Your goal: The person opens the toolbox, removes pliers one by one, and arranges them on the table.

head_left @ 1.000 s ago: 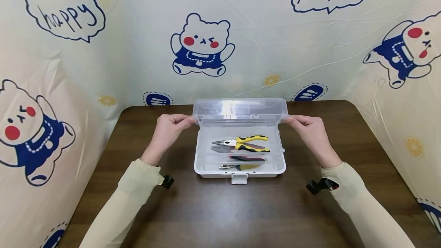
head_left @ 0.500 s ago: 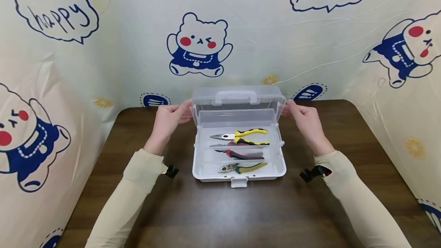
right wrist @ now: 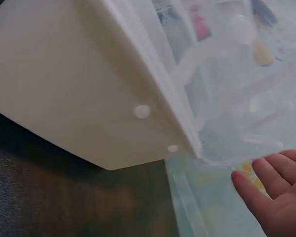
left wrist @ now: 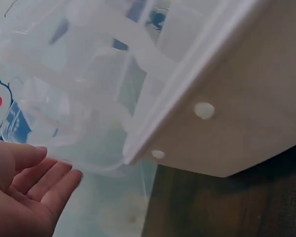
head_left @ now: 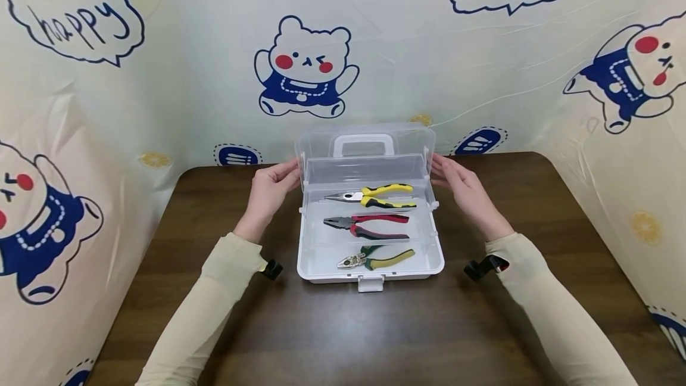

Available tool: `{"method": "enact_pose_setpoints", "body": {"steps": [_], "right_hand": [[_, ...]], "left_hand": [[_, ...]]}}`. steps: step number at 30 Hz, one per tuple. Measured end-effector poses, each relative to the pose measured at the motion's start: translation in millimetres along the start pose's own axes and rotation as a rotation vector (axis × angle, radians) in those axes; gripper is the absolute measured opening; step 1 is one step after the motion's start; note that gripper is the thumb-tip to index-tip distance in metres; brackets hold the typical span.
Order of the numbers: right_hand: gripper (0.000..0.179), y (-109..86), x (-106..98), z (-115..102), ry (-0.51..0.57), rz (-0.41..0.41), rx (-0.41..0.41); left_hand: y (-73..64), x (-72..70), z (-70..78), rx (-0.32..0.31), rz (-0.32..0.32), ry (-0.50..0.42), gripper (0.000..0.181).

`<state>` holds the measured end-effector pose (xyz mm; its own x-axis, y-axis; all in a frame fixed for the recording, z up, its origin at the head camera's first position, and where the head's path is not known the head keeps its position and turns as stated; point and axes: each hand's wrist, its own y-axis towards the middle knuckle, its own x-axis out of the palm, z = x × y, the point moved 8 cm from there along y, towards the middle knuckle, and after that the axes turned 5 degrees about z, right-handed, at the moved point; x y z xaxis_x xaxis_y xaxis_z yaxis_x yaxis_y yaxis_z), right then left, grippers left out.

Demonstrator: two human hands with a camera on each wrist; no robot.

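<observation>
In the head view, a white toolbox (head_left: 321,275) stands on the table with its clear lid (head_left: 318,143) raised. Yellow-and-black needle-nose pliers (head_left: 373,196) lie toward the back. Red-and-black pliers (head_left: 370,225) are in the middle, and green-handled pliers (head_left: 377,259) are nearest the front. My left hand (head_left: 270,192) is at the lid's left side, its relaxed fingers by the lid edge (left wrist: 96,169) in the left wrist view. At the right side is my right hand (head_left: 465,189); in the right wrist view its fingers (right wrist: 271,175) extend close to the lid. Whether either hand touches it is unclear.
The brown wooden table (head_left: 343,338) reaches out on both sides of the box and in front of it. A patterned cloth (head_left: 214,76) hangs behind and along both sides. The box's white latch (head_left: 371,283) hangs at the front.
The lid has swung up and back, carrying its handle into view, and the pliers have become more visible as the inner trays spread. Both hands have eased their pinch on the lid's sides.
</observation>
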<state>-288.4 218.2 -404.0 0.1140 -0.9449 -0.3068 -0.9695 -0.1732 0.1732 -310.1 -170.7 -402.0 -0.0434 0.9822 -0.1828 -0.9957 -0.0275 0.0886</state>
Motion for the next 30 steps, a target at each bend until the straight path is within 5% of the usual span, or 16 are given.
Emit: {"method": "enact_pose_setpoints", "body": {"steps": [11, 17, 30], "right_hand": [[0.063, -0.1, 16, 32, 0.111, -0.110, 0.153], [0.062, 1.8, 18, 41, 0.086, -0.151, 0.171], [0.062, 9.9, 23, 56, 0.070, -0.175, 0.207]], "left_hand": [[6.8, 11.1, -28.8, -0.038, -0.046, -0.009, 0.050], [10.1, 12.0, -39.9, -0.060, 0.001, 0.036, 0.047], [12.6, 17.9, -58.0, -0.098, -0.049, 0.020, 0.051]]}}
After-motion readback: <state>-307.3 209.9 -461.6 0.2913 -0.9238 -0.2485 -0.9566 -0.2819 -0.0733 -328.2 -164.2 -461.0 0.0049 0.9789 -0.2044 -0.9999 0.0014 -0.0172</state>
